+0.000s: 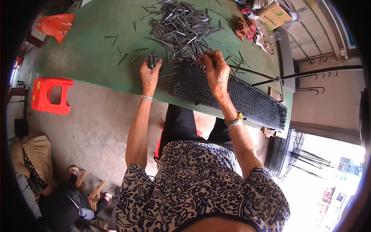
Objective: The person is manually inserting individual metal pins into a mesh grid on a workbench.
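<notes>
My left hand [149, 77] is closed around a bundle of short, dark, thin rods [152, 60], held just above the table's near edge. Over the left end of a long black rack [247, 96] full of small holes, my right hand [217, 75] has its thumb and fingers pinched together. Whatever sits between those fingertips is too small to make out. Beyond both hands lies a large heap of the same dark rods [181, 29], touching the far left corner of the rack. The rack rests slantwise along the near right part of the table.
Loose rods are scattered across the green table [96, 38]. An orange plastic bag [56, 26] lies at its far left; a cardboard box [274, 16] and rags [244, 29] are at far right. A red stool [38, 94] stands left. Another person [62, 205] sits lower left.
</notes>
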